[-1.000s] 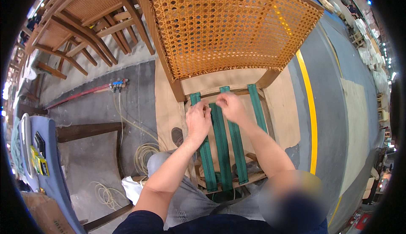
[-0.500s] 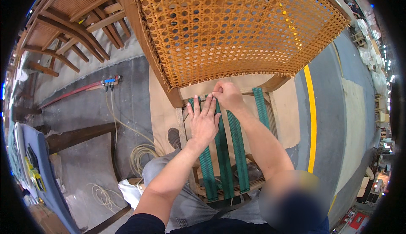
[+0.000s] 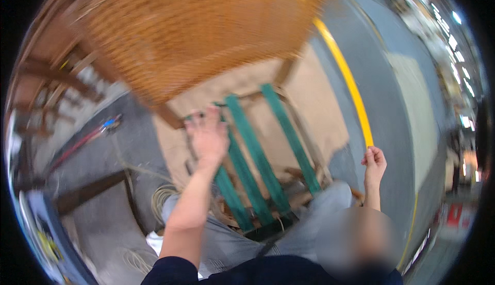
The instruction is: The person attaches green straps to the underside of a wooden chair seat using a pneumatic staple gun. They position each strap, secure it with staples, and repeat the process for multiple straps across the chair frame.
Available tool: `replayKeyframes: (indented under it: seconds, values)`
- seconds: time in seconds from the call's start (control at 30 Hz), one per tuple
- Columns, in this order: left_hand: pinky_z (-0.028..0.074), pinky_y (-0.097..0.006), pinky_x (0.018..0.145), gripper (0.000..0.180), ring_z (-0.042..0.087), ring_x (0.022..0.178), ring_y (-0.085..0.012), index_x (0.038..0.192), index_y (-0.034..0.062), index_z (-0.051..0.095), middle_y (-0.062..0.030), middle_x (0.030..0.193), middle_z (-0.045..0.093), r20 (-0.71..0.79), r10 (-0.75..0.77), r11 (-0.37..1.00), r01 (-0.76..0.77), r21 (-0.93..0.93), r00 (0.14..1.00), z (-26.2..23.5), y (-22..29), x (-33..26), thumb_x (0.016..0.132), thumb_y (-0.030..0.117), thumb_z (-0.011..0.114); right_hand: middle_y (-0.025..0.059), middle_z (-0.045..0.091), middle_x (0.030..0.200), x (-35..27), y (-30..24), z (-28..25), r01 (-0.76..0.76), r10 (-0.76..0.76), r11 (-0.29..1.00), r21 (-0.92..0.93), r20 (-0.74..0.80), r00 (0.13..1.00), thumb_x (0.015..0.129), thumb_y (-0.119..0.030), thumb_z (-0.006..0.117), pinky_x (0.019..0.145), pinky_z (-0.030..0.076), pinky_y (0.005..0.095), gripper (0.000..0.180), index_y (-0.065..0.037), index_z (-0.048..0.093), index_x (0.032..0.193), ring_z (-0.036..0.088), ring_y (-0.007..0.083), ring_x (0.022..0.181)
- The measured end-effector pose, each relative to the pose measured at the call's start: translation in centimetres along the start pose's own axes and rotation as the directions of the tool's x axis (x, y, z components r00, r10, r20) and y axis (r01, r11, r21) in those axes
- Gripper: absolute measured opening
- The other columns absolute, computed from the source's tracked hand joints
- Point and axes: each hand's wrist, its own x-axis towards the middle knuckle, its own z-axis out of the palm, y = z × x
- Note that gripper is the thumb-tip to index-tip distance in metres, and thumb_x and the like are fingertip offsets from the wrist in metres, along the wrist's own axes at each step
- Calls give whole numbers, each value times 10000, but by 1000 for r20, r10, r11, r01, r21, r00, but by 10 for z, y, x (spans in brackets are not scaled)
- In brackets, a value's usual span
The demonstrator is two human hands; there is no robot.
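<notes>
A wooden chair frame stands in front of me, with a woven cane back (image 3: 191,37) and green webbing straps (image 3: 258,156) stretched across its open seat. My left hand (image 3: 207,136) lies flat, fingers spread, on the leftmost strap near the rear seat rail. My right hand (image 3: 375,162) is out to the right, away from the chair, fingers curled into a loose fist over the grey floor. Nothing visible sits in it. The picture is blurred by motion.
A tan sheet (image 3: 309,104) lies under the chair. A yellow line (image 3: 350,89) runs across the grey floor on the right. Coiled cord (image 3: 162,197) and a red hose (image 3: 82,143) lie to the left; more wooden chair frames (image 3: 46,73) stand at far left.
My right hand has left the straps and swung out to the right. The left hand stays on the left strap. The view has turned, shifting the chair leftward.
</notes>
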Motion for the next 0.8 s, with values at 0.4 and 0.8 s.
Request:
replayKeyframes:
  seconds: [0.4, 0.8]
  values:
    - [224, -654, 1187, 596, 402, 1432, -414, 1548, 184, 453, -71, 1614, 423, 38, 2, 984, -9, 178, 999, 6, -6, -8, 986, 336, 580, 153, 748, 983, -125, 120, -220, -461, 473, 518, -720, -207, 856, 814, -232, 757, 787, 532, 401, 363, 0, 721, 1091, 678, 222, 853]
    - [170, -602, 1243, 581, 258, 1527, -382, 1541, 163, 455, -3, 1631, 373, -17, -71, 996, 70, -55, 997, -8, -4, -8, 997, 324, 581, 98, 642, 1212, -118, 90, -193, -233, 198, 937, -261, -156, 968, 662, 47, 646, 976, 475, 364, 691, 3, 531, 1342, 614, 260, 1118]
